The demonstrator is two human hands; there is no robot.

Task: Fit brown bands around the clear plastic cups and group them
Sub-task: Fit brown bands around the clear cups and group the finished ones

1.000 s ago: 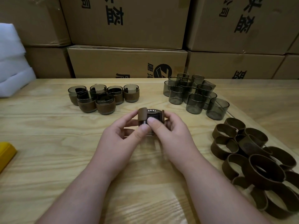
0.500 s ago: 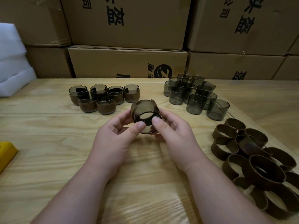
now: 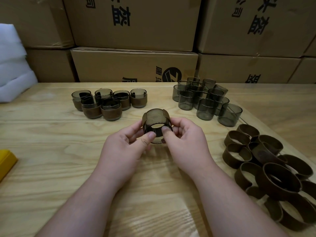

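Reference landmark: the smoky clear plastic cup [image 3: 156, 128] held at the centre of the light wooden table [image 3: 51, 142]. Far left of the cup, a white foam stack [image 3: 13, 65] rests at the table's back edge, and a yellow flat object [image 3: 6, 162] lies at the near left edge. Left of and behind the cup stands the cluster of finished banded cups [image 3: 106, 104], upright and touching one another; this is judged to be the collection group. The left hand [image 3: 126, 147] grips the cup's left side, thumb pressed on the near rim and fingers curled behind. The cup is tipped on its side, mouth toward the person, presumably so the brown flexible band [image 3: 168, 119] wrapped round its wall can be slid and seated; the band's ends show at the upper left and right of the cup. The right hand [image 3: 186, 141] grips the cup's right side in mirror pose, thumb on the near rim. Both forearms converge from the near table edge. Right of and behind the cup sits the group of bare smoky cups [image 3: 205, 98]; right of and nearer than the cup lies the pile of loose brown bands [image 3: 273, 171], placed within reach as supply.
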